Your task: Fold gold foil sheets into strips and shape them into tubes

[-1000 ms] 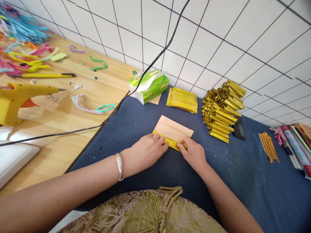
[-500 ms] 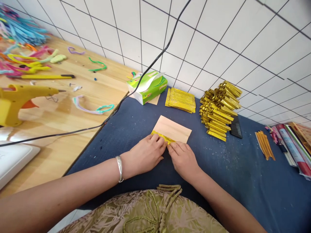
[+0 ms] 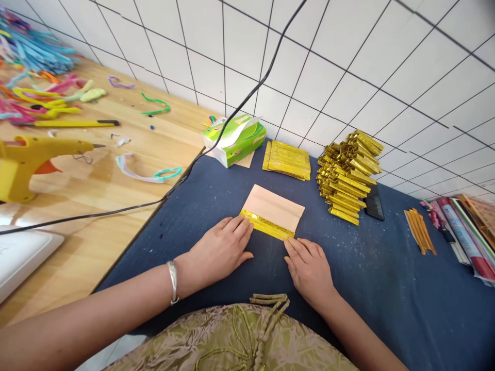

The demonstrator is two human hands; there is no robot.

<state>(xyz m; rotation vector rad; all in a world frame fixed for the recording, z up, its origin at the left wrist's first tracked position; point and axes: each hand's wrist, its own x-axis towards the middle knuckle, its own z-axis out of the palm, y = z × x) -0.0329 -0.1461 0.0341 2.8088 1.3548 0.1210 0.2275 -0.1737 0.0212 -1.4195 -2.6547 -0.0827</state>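
A sheet of gold foil paper (image 3: 275, 203) lies with its plain peach back up on the dark blue cloth. Its near edge is folded over into a narrow shiny gold band (image 3: 268, 227). At the band's left end rest the fingertips of my left hand (image 3: 220, 250), fingers stretched out and thumb apart. My right hand (image 3: 311, 268) touches the right end with its fingertips, fingers extended and thumb spread. Neither hand is closed around the paper. Beyond it sit a flat stack of gold paper (image 3: 286, 160) and a heap of folded gold paper strips (image 3: 346, 180).
A green tissue box (image 3: 237, 141) stands by the tiled wall. A black cable (image 3: 247, 98) crosses the view. On the wooden table at left are a yellow glue gun (image 3: 34, 159), a cutter knife (image 3: 73, 123) and pipe cleaners (image 3: 36, 44). A dark phone (image 3: 375, 202) lies partly under the heap.
My hands have slid apart along the folded edge, the left one leftward and the right one rightward. More of the gold band now shows between them.
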